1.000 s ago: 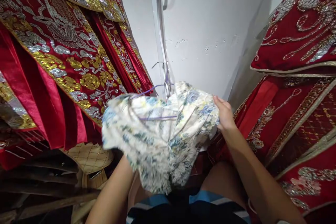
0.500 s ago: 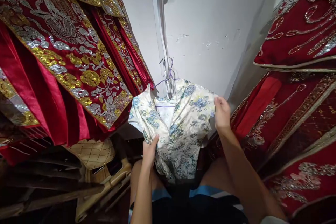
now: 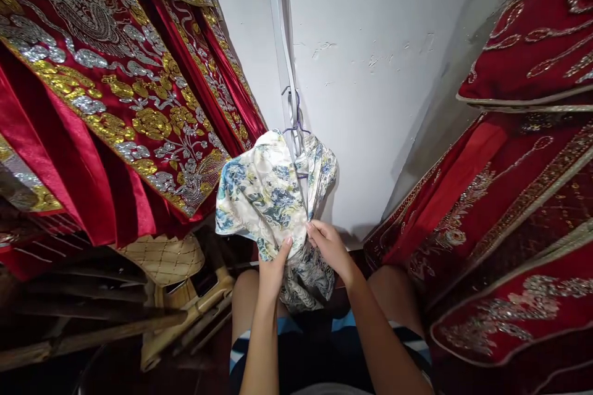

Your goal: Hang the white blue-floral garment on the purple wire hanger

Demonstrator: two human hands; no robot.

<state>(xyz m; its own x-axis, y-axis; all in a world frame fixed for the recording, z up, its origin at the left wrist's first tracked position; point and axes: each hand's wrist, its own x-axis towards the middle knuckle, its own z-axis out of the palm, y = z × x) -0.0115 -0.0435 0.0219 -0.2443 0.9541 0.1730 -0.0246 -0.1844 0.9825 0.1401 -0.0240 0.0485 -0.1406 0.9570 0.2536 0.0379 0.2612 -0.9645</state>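
Observation:
A short-sleeved floral blouse (image 3: 264,188) in cream, blue and green hangs on a thin purple hanger (image 3: 298,123) in front of the wall. My left hand (image 3: 275,264) grips the blouse low on its front, thumb on top of the cloth. Close beside it, my right hand (image 3: 327,245) pinches the front edge below the V neckline. The blouse is turned at an angle, so its left-hand sleeve spreads wide and the other side is folded narrow. Its lower part falls in dark creases between my knees.
Red garments with gold and silver sequins (image 3: 152,123) hang at left. More beaded red garments (image 3: 463,197) hang at right. A white wall (image 3: 361,74) with a vertical strip (image 3: 279,24) stands ahead. At lower left are a bamboo frame (image 3: 185,321) and a quilted beige piece (image 3: 162,262).
My right hand has left the right-hand sleeve and moved down and left to the blouse front. The blouse has swung round and narrowed. My left hand still holds it, slightly further right.

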